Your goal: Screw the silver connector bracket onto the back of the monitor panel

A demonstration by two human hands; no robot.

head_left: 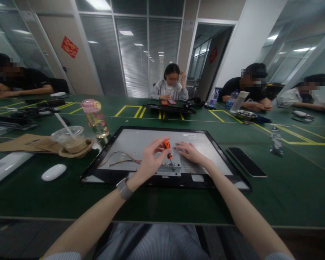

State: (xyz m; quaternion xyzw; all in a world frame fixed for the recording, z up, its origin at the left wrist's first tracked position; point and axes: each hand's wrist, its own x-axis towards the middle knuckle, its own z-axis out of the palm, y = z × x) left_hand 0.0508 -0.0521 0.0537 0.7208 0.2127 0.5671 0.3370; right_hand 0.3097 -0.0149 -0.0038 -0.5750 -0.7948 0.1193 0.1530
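A flat display panel with a black frame and grey metal back lies on the table in front of me. My left hand is closed around the orange and black handle of a screwdriver. The shaft slants down to a small metal bracket near the panel's close edge; whether the tip sits in a screw is too small to tell. Thin coloured wires run leftward from the bracket area. Resting on the panel's back to the right of the screwdriver, my right hand has its fingers stretched out and holds nothing.
To the left stand an iced drink cup in a cardboard holder, a pink-lidded bottle and a white mouse. A black phone lies right of the panel. Several people sit around the green table; a metal bowl stands at right.
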